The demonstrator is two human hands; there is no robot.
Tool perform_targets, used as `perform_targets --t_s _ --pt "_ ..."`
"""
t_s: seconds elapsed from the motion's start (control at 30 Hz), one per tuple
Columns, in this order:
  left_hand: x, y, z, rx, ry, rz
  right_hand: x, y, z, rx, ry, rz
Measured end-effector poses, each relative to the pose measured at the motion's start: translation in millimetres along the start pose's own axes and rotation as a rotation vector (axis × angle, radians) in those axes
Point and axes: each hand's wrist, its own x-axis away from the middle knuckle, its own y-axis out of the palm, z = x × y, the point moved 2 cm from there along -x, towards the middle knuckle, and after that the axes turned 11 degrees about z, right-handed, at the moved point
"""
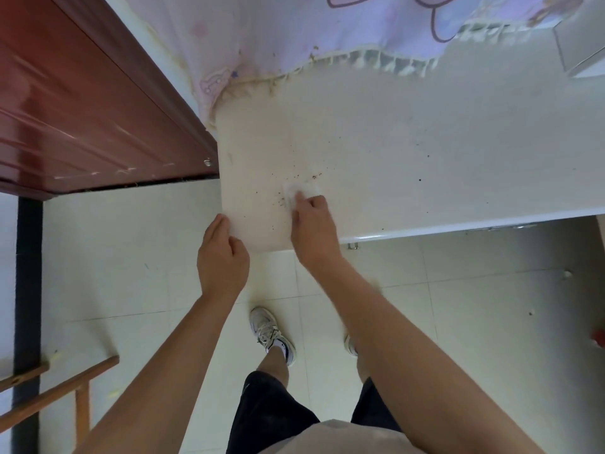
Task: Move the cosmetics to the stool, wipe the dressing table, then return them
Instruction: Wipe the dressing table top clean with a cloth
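Dressing table, wiping stage: near corner under work, cosmetics out of view.

Left hand (222,253): fingers loosely curved, holding nothing, cupped against the corner edge of the tabletop (425,142). Right hand (314,227): fingers bunched on a white wipe (302,191), pressed flat among dark crumbs (316,175). Cosmetics: none visible, likely already on the stool. Risk: a fast sweep could send crumbs past the cupped hand onto the floor (131,240), and a thin wipe may smear grit or tear. Surroundings: wooden frame (59,385) lower left, perhaps the stool; red-brown panel (82,109) close beside the left edge; fringed printed cloth (327,27) draped over the far edge, covering the surface there and blocking the wipe.
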Motion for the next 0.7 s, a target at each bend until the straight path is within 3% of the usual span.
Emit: perform_targets --t_s 0.1,0.2,0.3,0.37,0.43,0.53,0.63,0.7 --pt "-4.0 -0.2 0.4 -0.027 0.004 0.028 -29.6 -30.3 32.9 -0.14 0.169 0.155" --pt "-6.6 2.0 -1.2 -0.081 0.052 0.024 -56.8 -69.6 99.2 -0.063 0.36 0.39" --pt "-6.1 1.7 -6.5 -0.151 0.135 -0.021 -76.3 -79.6 146.1 0.096 0.541 0.404" --pt "-7.4 0.3 -7.3 -0.18 0.186 -0.043 -82.5 -64.2 126.8 0.163 0.582 0.357" --pt "-10.1 -0.8 -5.4 -0.212 0.208 -0.058 -81.8 -33.3 74.9 0.065 0.442 0.279" --pt "-13.2 -4.1 -1.9 -0.242 0.226 -0.084 -65.7 15.8 -13.7 0.03 0.05 -0.017" --pt "-14.7 -7.7 -1.1 -0.224 0.248 -0.099 -63.2 26.8 -50.4 -0.016 -0.052 -0.139" --pt "-15.1 -8.2 -1.8 -0.205 0.248 -0.095 -74.8 10.9 -41.8 -0.125 -0.036 -0.126"
